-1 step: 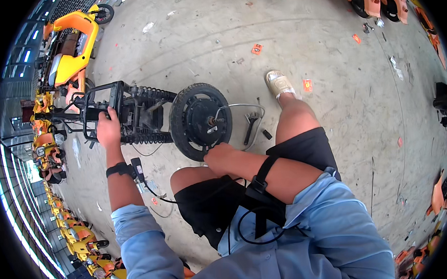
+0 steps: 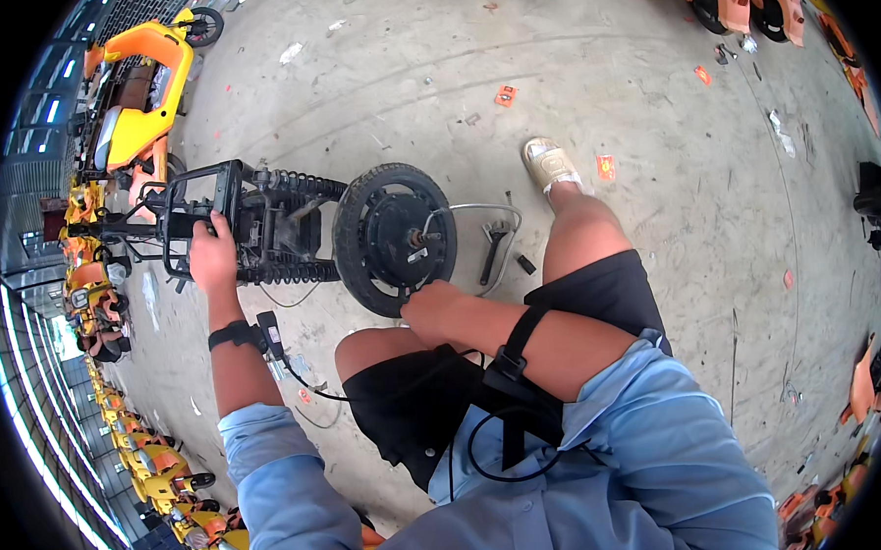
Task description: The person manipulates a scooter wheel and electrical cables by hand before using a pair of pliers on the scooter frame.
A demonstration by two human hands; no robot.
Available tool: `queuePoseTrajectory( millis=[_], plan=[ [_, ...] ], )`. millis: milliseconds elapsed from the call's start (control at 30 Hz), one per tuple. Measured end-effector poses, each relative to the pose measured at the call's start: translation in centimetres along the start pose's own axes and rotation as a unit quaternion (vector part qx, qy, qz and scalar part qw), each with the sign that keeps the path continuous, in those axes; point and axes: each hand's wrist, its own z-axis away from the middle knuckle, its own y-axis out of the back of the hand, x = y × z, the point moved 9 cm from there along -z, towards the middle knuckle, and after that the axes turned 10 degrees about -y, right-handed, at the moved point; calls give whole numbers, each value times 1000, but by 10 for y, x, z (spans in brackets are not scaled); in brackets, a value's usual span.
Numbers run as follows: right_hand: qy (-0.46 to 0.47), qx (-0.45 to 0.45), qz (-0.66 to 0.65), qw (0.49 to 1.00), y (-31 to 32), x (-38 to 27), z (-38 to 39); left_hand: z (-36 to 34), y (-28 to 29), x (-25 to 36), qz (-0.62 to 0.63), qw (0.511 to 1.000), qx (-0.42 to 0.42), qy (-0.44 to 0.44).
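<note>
A stripped black scooter frame (image 2: 223, 191) with two coil-spring shocks (image 2: 303, 272) lies on the concrete floor to the left of centre. At its right end is a hub-motor wheel (image 2: 396, 235) with a black tyre and a grey cable coming from its axle. My left hand (image 2: 213, 257) is closed around the frame's black bar, thumb on top. My right hand (image 2: 428, 307) is closed at the wheel's near lower edge, its fingertips partly hidden against the rim. Just right of the wheel lies a black-handled wrench-like tool (image 2: 494, 253), beside a small black piece (image 2: 527, 264).
My sandalled foot (image 2: 552, 164) is planted beyond the wheel, right of centre. A yellow scooter body (image 2: 158, 115) stands at the far left, with rows of yellow scooters (image 2: 154, 464) below it. Orange packets (image 2: 506, 96) and scraps litter the floor. A person (image 2: 104, 344) crouches at the left.
</note>
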Motion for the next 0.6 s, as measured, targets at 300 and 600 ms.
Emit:
queuePoseTrajectory(
  millis=[300, 600],
  plan=[
    [-1, 9, 11, 1000, 2, 6, -10, -1, 2, 1, 13, 1000, -5, 13],
    [-12, -10, -7, 1000, -1, 3, -9, 1, 1, -6, 5, 999, -3, 32]
  ],
)
